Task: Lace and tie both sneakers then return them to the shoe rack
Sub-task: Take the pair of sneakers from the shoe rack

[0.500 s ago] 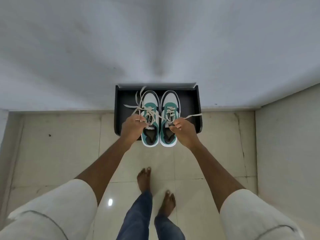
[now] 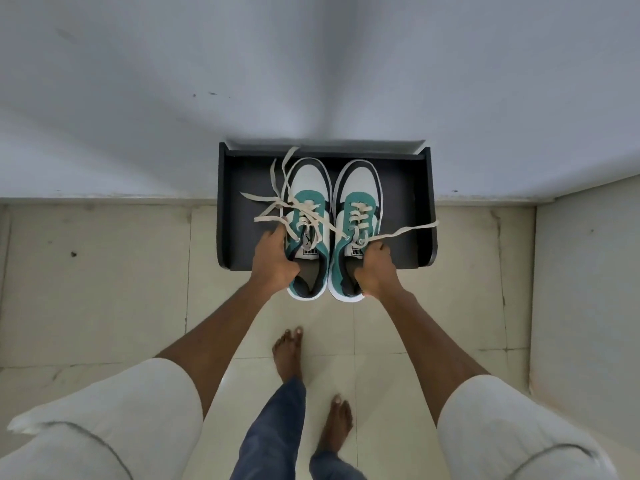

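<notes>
Both hands have slid back from the laces to the collars: left hand (image 2: 273, 259) grips the left teal-and-white sneaker (image 2: 308, 220), right hand (image 2: 375, 268) the right sneaker (image 2: 356, 216), heels overhanging the black shoe rack (image 2: 424, 216). Loose cream laces (image 2: 277, 202) trail wide; lifting slowly should keep them from snagging.

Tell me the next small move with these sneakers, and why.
Probably lift both sneakers clear of the rack and bring them closer to work on. The left hand grips the left sneaker and the right hand grips the right sneaker at the collars, heels overhanging the black shoe rack. The laces trail loose and untied, so lacing seems yet to be done.
</notes>
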